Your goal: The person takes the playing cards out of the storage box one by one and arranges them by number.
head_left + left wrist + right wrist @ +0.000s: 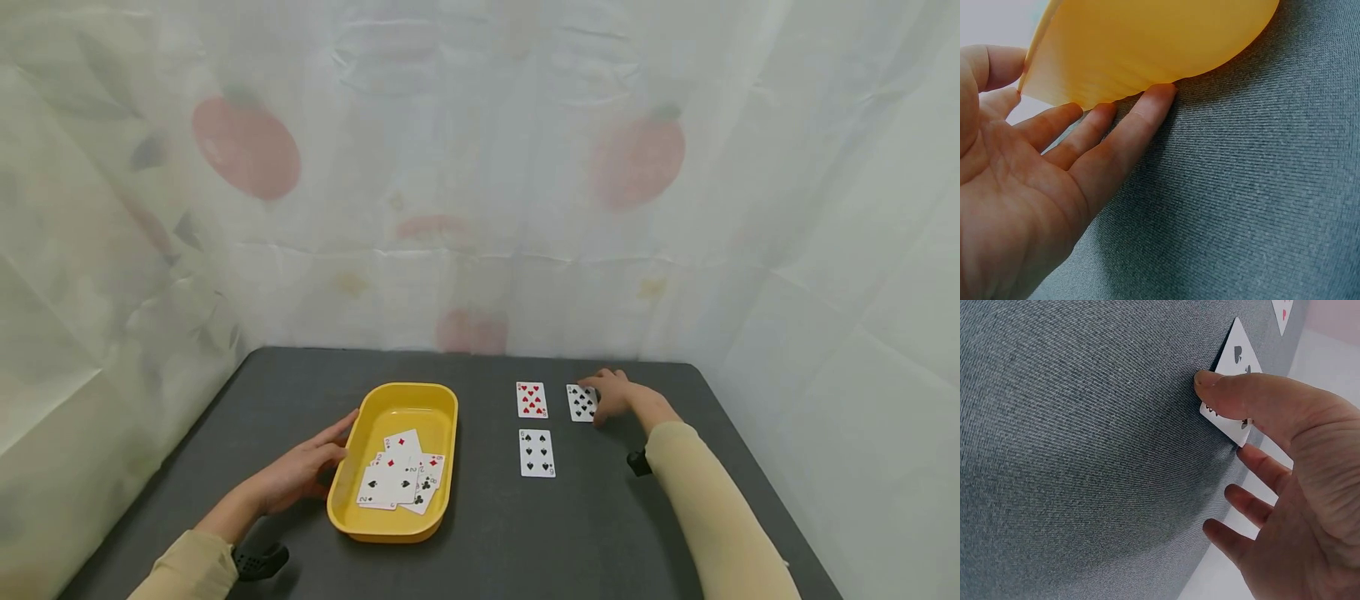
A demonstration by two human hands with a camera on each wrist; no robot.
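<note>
Hands: two bare hands over a dark grey worktop (480, 533), cream sleeves on both arms.
Left hand (300, 475): lower left of the head view, fingers straight and relaxed, fingertips (1157, 100) touching the outer wall of the yellow tray (442, 417); holds nothing.
Right hand (617, 393): right of centre in the head view, thumb lying on the spade card (579, 403); other fingers spread below it in the right wrist view; cannot tell if they touch the card's edge.
Spade card: face up on the worktop, right end of the upper row, partly under the hand.
Heart card (532, 399): face up, just left of the spade card, not touching it.
Lower spade card (537, 452): face up, directly below the heart card, apart from it.
Tray: centre-left of the head view, on the worktop.
Loose cards (401, 482): face up in the tray, overlapping, in its near half.
Backdrop: pale sheet (480, 167) with faded red fruit prints, upper frame.
</note>
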